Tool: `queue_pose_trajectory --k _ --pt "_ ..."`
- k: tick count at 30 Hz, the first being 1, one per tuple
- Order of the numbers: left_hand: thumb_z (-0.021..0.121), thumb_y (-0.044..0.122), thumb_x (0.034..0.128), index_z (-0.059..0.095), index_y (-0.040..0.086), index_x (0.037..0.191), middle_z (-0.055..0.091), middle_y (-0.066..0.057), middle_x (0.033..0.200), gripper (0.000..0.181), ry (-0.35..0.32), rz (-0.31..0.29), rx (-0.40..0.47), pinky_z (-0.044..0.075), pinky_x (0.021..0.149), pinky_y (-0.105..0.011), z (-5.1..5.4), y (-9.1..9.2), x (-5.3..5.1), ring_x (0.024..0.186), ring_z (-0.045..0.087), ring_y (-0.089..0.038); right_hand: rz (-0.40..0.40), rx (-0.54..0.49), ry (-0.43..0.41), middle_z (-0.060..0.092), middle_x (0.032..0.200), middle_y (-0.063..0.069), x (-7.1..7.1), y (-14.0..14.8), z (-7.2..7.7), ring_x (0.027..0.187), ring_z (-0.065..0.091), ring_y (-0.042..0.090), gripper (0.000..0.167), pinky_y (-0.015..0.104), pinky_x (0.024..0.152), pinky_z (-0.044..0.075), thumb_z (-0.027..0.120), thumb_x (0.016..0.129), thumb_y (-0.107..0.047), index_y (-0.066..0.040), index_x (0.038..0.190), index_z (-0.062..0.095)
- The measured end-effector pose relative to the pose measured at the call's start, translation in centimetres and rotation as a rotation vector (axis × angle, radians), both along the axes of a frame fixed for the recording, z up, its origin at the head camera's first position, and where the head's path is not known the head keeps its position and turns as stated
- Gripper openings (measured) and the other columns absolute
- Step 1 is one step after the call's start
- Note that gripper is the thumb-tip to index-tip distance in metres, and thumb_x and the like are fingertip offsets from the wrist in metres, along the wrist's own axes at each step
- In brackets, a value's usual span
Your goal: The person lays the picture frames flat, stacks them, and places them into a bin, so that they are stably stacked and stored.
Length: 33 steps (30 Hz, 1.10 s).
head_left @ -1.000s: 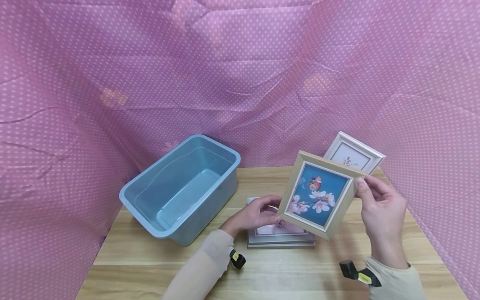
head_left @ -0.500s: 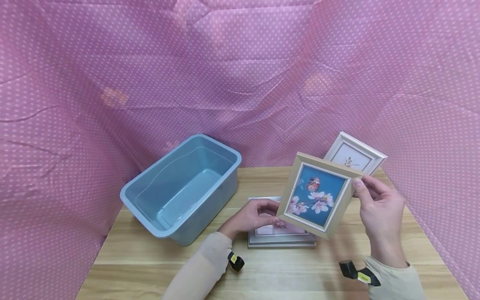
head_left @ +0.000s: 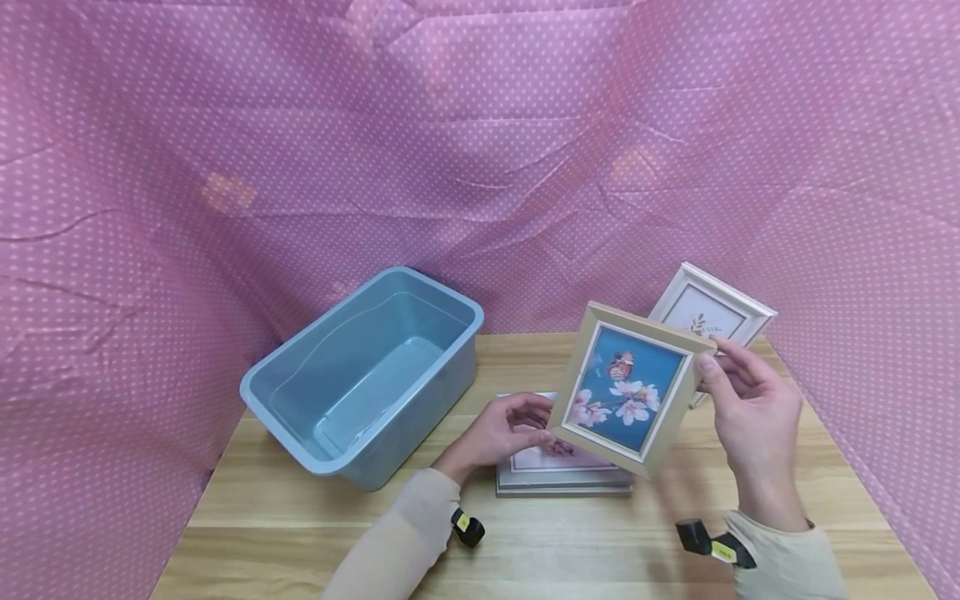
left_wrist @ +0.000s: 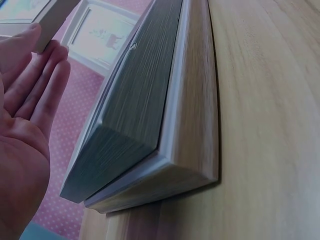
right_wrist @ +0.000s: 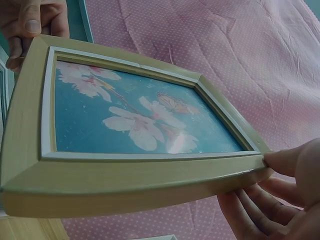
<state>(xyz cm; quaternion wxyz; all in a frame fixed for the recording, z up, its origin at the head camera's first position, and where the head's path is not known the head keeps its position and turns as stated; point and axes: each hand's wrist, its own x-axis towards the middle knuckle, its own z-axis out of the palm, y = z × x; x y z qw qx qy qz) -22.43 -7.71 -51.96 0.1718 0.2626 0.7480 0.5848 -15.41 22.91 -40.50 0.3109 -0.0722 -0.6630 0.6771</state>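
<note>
A wooden picture frame (head_left: 628, 387) with a blue picture of blossoms and a butterfly is held up, tilted, between both hands. My right hand (head_left: 757, 417) pinches its right edge near the upper corner, thumb in front and fingers behind, as the right wrist view shows. At the lower left corner, my left hand (head_left: 498, 432) pinches with thumb and fingers. Below the held frame lies a stack of picture frames (head_left: 562, 481) on the table; the top one has a pink picture, partly covered. Seen from the left wrist, the stack's edges (left_wrist: 142, 95) are close beside the hand.
A blue plastic bin (head_left: 438, 400) stands on the left of the wooden table (head_left: 570, 550). Behind the held frame, a white picture frame (head_left: 738, 304) leans at the back right, partly hidden. Pink dotted cloth (head_left: 480, 150) encloses the back and sides.
The held picture frame has shifted slightly left, and both hands have moved a little left with it. The bin and the stack stay in place.
</note>
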Motion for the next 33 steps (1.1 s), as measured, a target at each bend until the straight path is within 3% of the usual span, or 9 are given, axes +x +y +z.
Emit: queue_pose_trajectory --k 5,11,20,23,27,30,33 --pt "0.081 0.011 0.0966 0.068 0.005 0.138 0.076 -0.016 0.125 0.044 0.042 0.018 0.040 0.061 0.107 -0.038 -0.1 -0.4 0.2 0.112 0.073 -0.016 0.019 0.005 0.004 0.082 0.094 -0.013 0.0 0.0 -0.2 0.074 0.077 0.000 0.027 0.013 0.072 0.063 0.069 0.100 0.004 0.007 0.126 0.075" --pt "0.078 0.007 0.0979 0.066 0.000 0.138 0.074 -0.021 0.127 0.042 0.084 0.045 0.074 0.061 0.106 -0.038 -0.5 -0.8 0.5 0.113 0.073 -0.022 0.038 -0.017 -0.036 0.083 0.091 -0.012 0.3 0.1 -0.1 0.073 0.078 0.002 0.027 0.013 0.073 0.063 0.070 0.100 0.002 0.006 0.127 0.075" --pt "0.076 0.006 0.0981 0.066 -0.001 0.138 0.074 -0.022 0.130 0.042 0.075 0.102 0.094 0.060 0.105 -0.032 -0.4 -1.2 0.9 0.113 0.072 -0.016 0.092 -0.130 0.088 0.083 0.098 0.001 0.4 -0.1 -0.3 0.079 0.079 0.007 0.026 0.021 0.073 0.066 0.067 0.097 0.013 0.012 0.123 0.074" --pt "0.076 0.006 0.0979 0.066 0.000 0.139 0.074 -0.022 0.131 0.043 0.083 0.128 0.107 0.060 0.104 -0.028 -0.4 -1.4 0.9 0.112 0.071 -0.014 0.098 -0.120 0.083 0.084 0.099 0.001 0.4 -0.1 -0.4 0.081 0.080 0.008 0.026 0.022 0.073 0.066 0.068 0.098 0.012 0.012 0.124 0.073" --pt "0.076 0.007 0.0976 0.065 0.000 0.139 0.073 -0.022 0.131 0.043 0.104 0.160 0.122 0.061 0.104 -0.034 -0.5 -1.7 0.9 0.112 0.072 -0.015 0.113 -0.095 0.062 0.084 0.099 0.000 0.5 0.0 -0.5 0.082 0.081 0.008 0.026 0.022 0.075 0.066 0.068 0.099 0.010 0.013 0.124 0.073" --pt "0.077 0.008 0.0976 0.066 0.001 0.137 0.074 -0.021 0.130 0.042 0.110 0.188 0.118 0.061 0.105 -0.040 -0.5 -2.0 0.9 0.113 0.072 -0.019 0.122 -0.086 0.048 0.084 0.098 0.000 0.7 0.0 -0.5 0.081 0.081 0.008 0.026 0.022 0.076 0.067 0.068 0.099 0.009 0.014 0.125 0.072" --pt "0.077 0.010 0.0977 0.067 0.001 0.136 0.074 -0.021 0.130 0.041 0.104 0.213 0.116 0.061 0.105 -0.036 -0.4 -2.2 0.9 0.115 0.073 -0.024 0.125 -0.097 0.018 0.084 0.098 0.000 0.9 0.1 -0.6 0.079 0.082 0.010 0.026 0.023 0.076 0.067 0.070 0.099 0.008 0.014 0.124 0.072"
